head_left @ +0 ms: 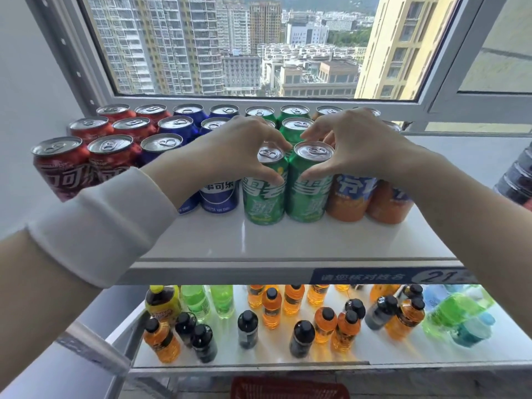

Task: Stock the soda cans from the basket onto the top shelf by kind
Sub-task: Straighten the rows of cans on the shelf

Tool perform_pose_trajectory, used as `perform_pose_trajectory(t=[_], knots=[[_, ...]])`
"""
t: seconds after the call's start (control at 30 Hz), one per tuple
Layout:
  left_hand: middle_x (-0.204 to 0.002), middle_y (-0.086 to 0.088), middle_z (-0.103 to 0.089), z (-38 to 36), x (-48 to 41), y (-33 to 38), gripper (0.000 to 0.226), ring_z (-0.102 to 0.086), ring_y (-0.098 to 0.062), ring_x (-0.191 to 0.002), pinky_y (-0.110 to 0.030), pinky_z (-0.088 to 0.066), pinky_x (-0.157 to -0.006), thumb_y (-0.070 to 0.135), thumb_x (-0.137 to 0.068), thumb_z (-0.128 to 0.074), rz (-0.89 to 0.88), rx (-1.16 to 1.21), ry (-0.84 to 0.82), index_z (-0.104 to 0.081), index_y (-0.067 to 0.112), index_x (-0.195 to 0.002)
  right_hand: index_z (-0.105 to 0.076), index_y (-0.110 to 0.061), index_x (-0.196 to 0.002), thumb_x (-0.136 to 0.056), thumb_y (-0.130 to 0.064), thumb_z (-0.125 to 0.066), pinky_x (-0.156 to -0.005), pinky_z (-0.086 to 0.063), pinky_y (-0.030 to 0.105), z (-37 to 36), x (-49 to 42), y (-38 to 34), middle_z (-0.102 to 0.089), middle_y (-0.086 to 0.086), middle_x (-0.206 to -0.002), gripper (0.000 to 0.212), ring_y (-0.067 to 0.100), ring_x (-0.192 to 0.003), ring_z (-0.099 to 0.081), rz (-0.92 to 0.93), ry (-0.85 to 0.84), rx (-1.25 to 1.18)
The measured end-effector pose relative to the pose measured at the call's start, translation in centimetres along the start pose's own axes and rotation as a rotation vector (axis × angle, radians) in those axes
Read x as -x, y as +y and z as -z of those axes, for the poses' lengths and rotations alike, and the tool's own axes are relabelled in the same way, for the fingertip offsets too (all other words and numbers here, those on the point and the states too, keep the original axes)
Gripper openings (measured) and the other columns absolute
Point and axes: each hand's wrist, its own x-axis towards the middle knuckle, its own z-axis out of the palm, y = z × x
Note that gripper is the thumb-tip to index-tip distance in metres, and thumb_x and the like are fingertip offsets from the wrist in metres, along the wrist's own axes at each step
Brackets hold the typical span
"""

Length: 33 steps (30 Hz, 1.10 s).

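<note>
Rows of soda cans stand on the white top shelf (288,243): red cans (60,165) at the left, then blue cans (220,194), green cans, and orange cans (349,197) at the right. My left hand (239,151) grips the front left green can (263,194) near its top with thumb and fingers. My right hand (354,145) grips the front right green can (308,191) the same way. Both cans stand upright on the shelf, side by side. A corner of the red basket (288,388) shows at the bottom edge.
Below, a lower shelf (259,358) holds several orange, black-capped and green bottles. A blue price label (388,275) runs along the top shelf's front lip. A window (244,44) stands right behind the cans. Large water jugs (518,174) sit at the far right.
</note>
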Motion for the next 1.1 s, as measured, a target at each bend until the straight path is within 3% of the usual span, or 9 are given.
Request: perform_pose_trajectory(t=[0.1, 0.2, 0.33, 0.47, 0.6, 0.77, 0.93, 1.1], knots=[[-0.125, 0.004, -0.055, 0.0, 0.3, -0.1, 0.060, -0.047, -0.008, -0.109, -0.017, -0.027, -0.083, 0.044, -0.074, -0.070, -0.018, -0.006, -0.032, -0.052, 0.028, -0.128, -0.057, -0.018, -0.122, -0.063, -0.042, -0.079, -0.077, -0.035, 0.018, 0.3, -0.3, -0.3, -0.064, 0.000, -0.117, 0.068, 0.008, -0.093, -0.053, 0.008, -0.074, 0.014], [-0.140, 0.008, -0.046, 1.5, 1.4, -0.8, 0.068, -0.042, -0.010, -0.127, -0.015, -0.024, -0.091, 0.045, -0.077, -0.065, 0.024, 0.027, -0.040, -0.040, 0.026, -0.138, -0.054, -0.016, -0.125, -0.070, -0.040, -0.075, -0.089, -0.039, 0.024, 1.1, -0.9, -1.4, -0.062, 0.003, -0.121, 0.063, 0.015, -0.106, -0.057, 0.006, -0.085, 0.018], [-0.131, 0.009, -0.052, 4.3, 4.2, -4.1, 0.058, -0.046, -0.002, -0.112, -0.018, -0.031, -0.093, 0.037, -0.078, -0.066, 0.099, 0.086, 0.030, -0.047, 0.025, -0.131, -0.056, -0.009, -0.121, -0.083, -0.030, -0.065, -0.083, -0.038, 0.016, 0.7, -2.7, -4.7, -0.063, 0.004, -0.118, 0.044, 0.010, -0.093, -0.054, 0.055, 0.072, -0.099], [-0.125, 0.003, -0.055, 3.9, 6.2, -7.5, 0.063, -0.052, -0.014, -0.111, -0.034, -0.043, -0.095, 0.048, -0.071, -0.067, 0.214, -0.027, -0.049, -0.046, 0.034, -0.128, -0.054, -0.011, -0.123, -0.079, -0.040, -0.068, -0.086, -0.040, 0.023, -2.0, -5.2, -8.5, -0.061, 0.005, -0.122, 0.055, 0.017, -0.106, -0.057, 0.122, -0.007, -0.052], [-0.125, 0.001, -0.050, 3.0, 6.5, -9.5, 0.066, -0.046, -0.017, -0.112, -0.030, -0.038, -0.091, 0.046, -0.071, -0.070, 0.215, -0.085, -0.036, -0.043, 0.034, -0.130, -0.051, -0.010, -0.125, -0.073, -0.045, -0.072, -0.092, -0.041, 0.032, -4.0, -6.9, -10.1, -0.057, 0.010, -0.124, 0.066, 0.024, -0.113, -0.053, 0.112, -0.025, 0.004], [-0.122, 0.000, -0.055, 3.2, 6.5, -10.5, 0.064, -0.046, -0.009, -0.100, -0.022, -0.034, -0.085, 0.041, -0.068, -0.076, 0.182, -0.031, 0.011, -0.052, 0.023, -0.125, -0.054, -0.009, -0.123, -0.068, -0.043, -0.076, -0.088, -0.041, 0.028, -4.6, -7.0, -10.5, -0.059, 0.010, -0.119, 0.068, 0.022, -0.110, -0.053, 0.072, 0.004, -0.036], [-0.118, 0.003, -0.061, 3.4, 6.7, -10.3, 0.061, -0.052, -0.011, -0.103, -0.024, -0.036, -0.087, 0.040, -0.065, -0.078, 0.139, -0.020, 0.049, -0.058, 0.022, -0.121, -0.059, -0.009, -0.117, -0.062, -0.041, -0.081, -0.076, -0.039, 0.019, -3.9, -6.5, -10.8, -0.066, 0.004, -0.108, 0.067, 0.015, -0.096, -0.057, 0.031, 0.016, -0.061], [-0.118, 0.005, -0.060, 3.4, 7.4, -9.8, 0.063, -0.044, -0.002, -0.095, -0.020, -0.033, -0.084, 0.042, -0.066, -0.077, 0.101, -0.013, 0.047, -0.057, 0.023, -0.122, -0.059, -0.010, -0.117, -0.058, -0.044, -0.082, -0.059, -0.037, 0.009, -3.7, -5.7, -11.1, -0.066, 0.002, -0.105, 0.071, 0.013, -0.085, -0.056, 0.051, 0.010, -0.068]])
